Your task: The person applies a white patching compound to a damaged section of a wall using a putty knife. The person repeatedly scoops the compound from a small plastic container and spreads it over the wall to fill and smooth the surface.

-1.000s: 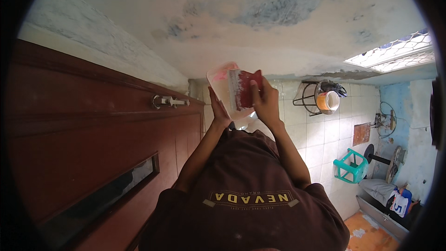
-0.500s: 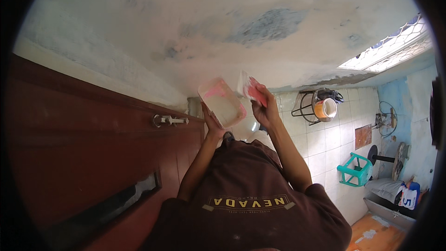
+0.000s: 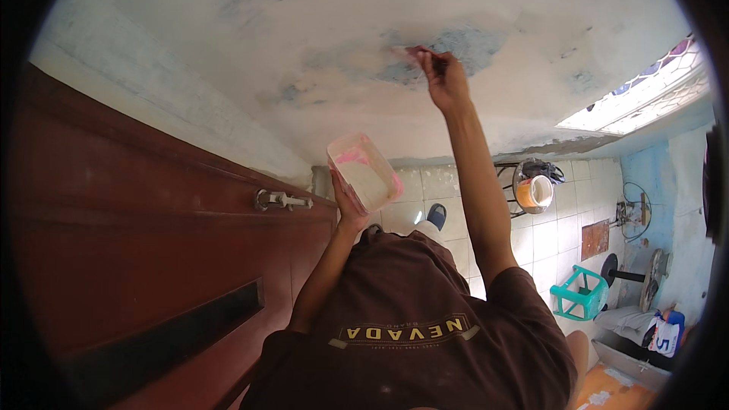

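Observation:
My left hand (image 3: 349,205) is closed on the side of a pinkish plastic tub (image 3: 367,176), smeared inside with off-white paste. Up at the wall (image 3: 357,99), my right hand (image 3: 446,80) grips a red putty scraper (image 3: 417,52). Its blade end is against or very near a patchy bluish-grey area (image 3: 471,45); whether it touches is hard to tell. My fingers and the steep angle hide much of the scraper.
A brown door (image 3: 175,205) with a metal handle (image 3: 281,200) stands close on my left. To the right are a stool (image 3: 507,175) bearing an orange-and-white bucket (image 3: 534,193), a green plastic stool (image 3: 581,294), and a bright latticed window (image 3: 638,91). Pale tiles (image 3: 543,239) cover the floor.
My right hand has risen from beside the tub to the bluish wall patch, carrying the scraper. The tub stays in my left hand, nearly where it was. A sandalled foot now shows below.

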The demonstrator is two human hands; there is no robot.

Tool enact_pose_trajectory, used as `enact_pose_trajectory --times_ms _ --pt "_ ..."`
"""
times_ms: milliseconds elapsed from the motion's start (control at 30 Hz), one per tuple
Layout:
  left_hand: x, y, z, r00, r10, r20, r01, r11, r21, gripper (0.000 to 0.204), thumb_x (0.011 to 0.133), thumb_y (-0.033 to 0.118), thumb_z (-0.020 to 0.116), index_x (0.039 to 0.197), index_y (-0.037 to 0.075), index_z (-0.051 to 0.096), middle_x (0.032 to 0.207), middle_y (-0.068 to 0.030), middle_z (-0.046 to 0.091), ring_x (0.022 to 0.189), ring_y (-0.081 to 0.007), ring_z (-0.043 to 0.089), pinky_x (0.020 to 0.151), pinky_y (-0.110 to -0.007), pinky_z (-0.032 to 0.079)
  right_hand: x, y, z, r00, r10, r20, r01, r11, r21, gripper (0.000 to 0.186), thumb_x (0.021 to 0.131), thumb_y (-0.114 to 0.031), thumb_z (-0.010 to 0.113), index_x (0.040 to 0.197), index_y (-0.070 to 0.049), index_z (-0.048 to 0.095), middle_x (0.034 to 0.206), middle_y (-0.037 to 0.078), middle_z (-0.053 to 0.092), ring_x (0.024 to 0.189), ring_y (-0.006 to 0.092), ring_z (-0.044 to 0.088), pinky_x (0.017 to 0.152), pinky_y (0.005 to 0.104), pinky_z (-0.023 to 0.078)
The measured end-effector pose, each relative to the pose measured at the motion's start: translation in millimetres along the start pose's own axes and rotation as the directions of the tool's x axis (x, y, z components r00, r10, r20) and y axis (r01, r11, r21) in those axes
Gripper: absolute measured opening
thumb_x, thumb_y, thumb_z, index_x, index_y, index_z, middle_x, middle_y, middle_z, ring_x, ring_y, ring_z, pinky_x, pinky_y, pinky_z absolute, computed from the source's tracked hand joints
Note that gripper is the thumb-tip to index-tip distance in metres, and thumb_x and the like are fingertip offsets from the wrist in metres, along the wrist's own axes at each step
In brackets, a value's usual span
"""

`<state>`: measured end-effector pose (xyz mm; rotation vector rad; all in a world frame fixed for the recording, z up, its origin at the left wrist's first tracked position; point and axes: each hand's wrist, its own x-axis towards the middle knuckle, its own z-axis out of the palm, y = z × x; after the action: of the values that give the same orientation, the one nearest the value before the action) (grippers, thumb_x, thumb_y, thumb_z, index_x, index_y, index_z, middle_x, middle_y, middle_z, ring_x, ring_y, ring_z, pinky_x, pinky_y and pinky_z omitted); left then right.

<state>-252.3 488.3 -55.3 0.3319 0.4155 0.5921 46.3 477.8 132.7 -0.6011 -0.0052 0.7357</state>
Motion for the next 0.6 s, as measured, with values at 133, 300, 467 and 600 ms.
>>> enact_pose_trajectory --times_ms 133,300,467,600 --pt "-7.8 7.7 3.7 0.997 0.063 0.052 -0.065 0.997 0.036 0.072 0.099 0.067 0.033 0.155 0.021 0.025 0.151 -0.0045 0.037 0.139 -0.0252 0.040 0.112 -0.046 0.039 -41.0 3.8 -24.9 0.987 -0.122 0.103 0.125 0.992 -0.023 0.029 0.100 -0.011 0.042 0.089 0.012 0.057 0.091 0.020 0.065 0.086 0.0251 0.068 0.075 0.0234 0.062" --pt "-2.1 11.7 1.2 0.996 0.034 0.087 -0.032 0.999 -0.024 0.072 0.099 0.067 0.032 0.155 0.022 0.025 0.151 -0.0049 0.037 0.139 -0.0258 0.040 0.112 -0.047 0.040 -52.3 69.9 -72.5 0.985 0.093 -0.146 -0.119 0.976 -0.180 0.020 0.096 -0.008 0.046 0.089 0.006 0.058 0.089 0.019 0.067 0.081 0.0254 0.068 0.075 0.0255 0.061" --pt "6.9 11.8 3.1 0.994 0.005 0.105 0.001 0.999 -0.052 0.071 0.099 0.067 0.032 0.155 0.023 0.024 0.151 -0.0052 0.037 0.139 -0.0265 0.041 0.111 -0.047 0.040 3.0 81.1 -86.7 0.993 0.047 -0.111 -0.047 0.999 0.001 0.018 0.096 -0.005 0.044 0.092 0.010 0.053 0.096 0.025 0.065 0.093 0.0307 0.067 0.086 0.0317 0.060" --pt "7.2 10.1 0.3 0.997 0.006 0.083 0.001 0.997 -0.081 0.071 0.099 0.067 0.032 0.154 0.022 0.026 0.151 -0.0046 0.038 0.138 -0.0263 0.041 0.111 -0.047 0.040 3.1 31.0 -49.4 0.994 -0.061 -0.095 0.067 0.996 0.059 0.017 0.096 -0.007 0.046 0.093 0.007 0.055 0.091 0.019 0.064 0.089 0.0298 0.067 0.084 0.0313 0.060"
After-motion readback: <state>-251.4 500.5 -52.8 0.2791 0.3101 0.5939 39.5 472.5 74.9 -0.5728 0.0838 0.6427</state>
